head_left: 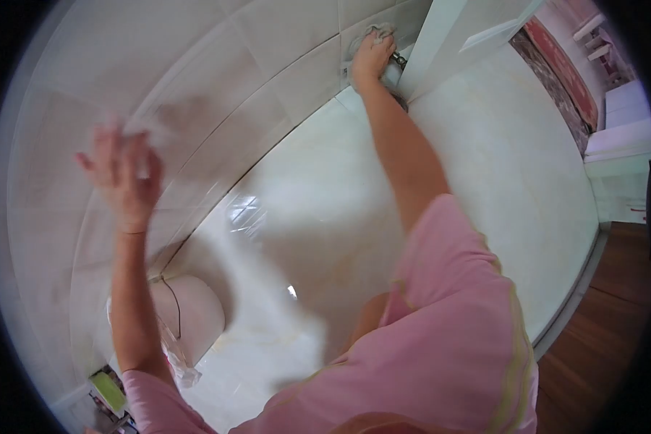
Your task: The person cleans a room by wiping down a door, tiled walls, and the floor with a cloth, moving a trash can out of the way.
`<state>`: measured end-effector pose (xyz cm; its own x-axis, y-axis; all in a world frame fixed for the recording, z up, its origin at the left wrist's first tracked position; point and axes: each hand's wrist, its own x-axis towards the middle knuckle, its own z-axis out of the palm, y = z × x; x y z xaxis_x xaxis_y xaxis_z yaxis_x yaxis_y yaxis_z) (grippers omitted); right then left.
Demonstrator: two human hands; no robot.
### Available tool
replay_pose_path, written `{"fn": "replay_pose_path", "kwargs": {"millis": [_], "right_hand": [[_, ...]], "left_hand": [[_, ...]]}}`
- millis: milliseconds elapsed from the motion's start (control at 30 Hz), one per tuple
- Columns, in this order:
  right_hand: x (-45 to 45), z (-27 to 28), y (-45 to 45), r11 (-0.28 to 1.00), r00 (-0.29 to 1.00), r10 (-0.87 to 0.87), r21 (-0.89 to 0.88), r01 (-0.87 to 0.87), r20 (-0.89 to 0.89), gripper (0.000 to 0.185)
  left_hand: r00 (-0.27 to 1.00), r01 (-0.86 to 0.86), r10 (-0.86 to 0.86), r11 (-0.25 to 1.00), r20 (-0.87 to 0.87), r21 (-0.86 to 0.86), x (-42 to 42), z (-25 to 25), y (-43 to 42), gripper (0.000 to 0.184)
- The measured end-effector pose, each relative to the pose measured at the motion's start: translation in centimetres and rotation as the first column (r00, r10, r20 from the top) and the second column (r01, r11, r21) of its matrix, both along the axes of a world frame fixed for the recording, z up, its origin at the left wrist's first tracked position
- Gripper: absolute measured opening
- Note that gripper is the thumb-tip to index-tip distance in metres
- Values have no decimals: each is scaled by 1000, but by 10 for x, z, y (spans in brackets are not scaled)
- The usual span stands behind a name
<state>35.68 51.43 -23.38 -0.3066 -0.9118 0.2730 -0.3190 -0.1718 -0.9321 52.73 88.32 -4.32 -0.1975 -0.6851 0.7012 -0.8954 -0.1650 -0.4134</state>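
My right hand (371,59) reaches far forward and presses a crumpled light cloth (381,30) against the tiled wall (282,32), low down near the door's edge. Just beside that hand, a small brass-coloured metal fitting (398,61) shows. My left hand (125,173) is raised in front of the wall at the left, smeared a little by motion. Its fingers are apart and nothing is in them. Beneath my left forearm stands a white bucket (202,311) with a thin wire handle, partly hidden by the arm.
A white door (441,50) stands at the top, right of my hand. Glossy pale floor tiles (499,152) lie below. A red patterned rug (568,65) is beyond, with brown wooden flooring (607,311) at right. A green item (108,390) sits at lower left.
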Motion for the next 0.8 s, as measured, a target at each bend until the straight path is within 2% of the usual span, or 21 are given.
{"fn": "replay_pose_path", "kwargs": {"millis": [33, 67, 133, 167, 233, 267, 300, 367, 400, 500, 600, 667, 733, 767, 800], "right_hand": [[6, -8, -3, 995, 995, -60, 89, 53, 82, 38], [7, -17, -6, 979, 979, -127, 179, 98, 158, 36], [1, -44, -4, 968, 991, 22, 252, 12, -132, 33], [-1, -52, 1, 956, 960, 103, 291, -24, -262, 33], [-7, -66, 18, 874, 981, 189, 447, -191, 49, 32], [-7, -51, 23, 821, 876, 110, 454, -346, 469, 32], [4, -91, 20, 873, 943, 306, 357, -332, 128, 32], [26, -83, 62, 909, 909, 373, 273, -316, -187, 35], [25, -29, 102, 917, 935, 329, 279, -285, -129, 37], [20, -24, 108, 899, 914, 400, 220, -379, -61, 42], [28, -52, 91, 930, 959, 284, 243, -277, 7, 45], [11, -100, 43, 841, 924, 370, 385, -379, 101, 45], [-13, -98, 25, 915, 953, 280, 333, -228, -118, 47], [-34, -62, 25, 896, 908, 362, 348, -277, -211, 51], [-47, -44, 25, 921, 904, 370, 213, -326, -214, 55]], "left_hand": [[995, -27, 34, 997, 95, -72, 6, 25, -7, 34], [993, 56, -40, 987, 114, -149, 13, 46, -16, 30], [970, -66, 82, 995, 228, -76, 13, 50, -23, 27], [950, -110, 135, 989, 280, -103, 14, 50, -29, 26], [906, -204, 229, 973, 355, -107, 8, 36, -30, 24], [908, -243, 258, 966, 329, -86, 6, 32, -26, 23], [911, -266, 277, 961, 306, -79, 7, 35, -26, 22], [903, -297, 308, 951, 300, -83, 7, 36, -29, 20], [902, -292, 304, 953, 306, -85, 8, 36, -30, 20], [896, -280, 294, 956, 332, -91, 10, 36, -28, 20], [895, -305, 315, 949, 316, -82, 5, 37, -28, 20], [913, -283, 291, 957, 285, -72, 7, 37, -27, 19], [921, -276, 280, 960, 272, -52, 7, 39, -26, 19], [930, -237, 249, 968, 271, -78, 9, 36, -27, 17], [938, -227, 234, 972, 256, -56, 6, 39, -27, 16]]}}
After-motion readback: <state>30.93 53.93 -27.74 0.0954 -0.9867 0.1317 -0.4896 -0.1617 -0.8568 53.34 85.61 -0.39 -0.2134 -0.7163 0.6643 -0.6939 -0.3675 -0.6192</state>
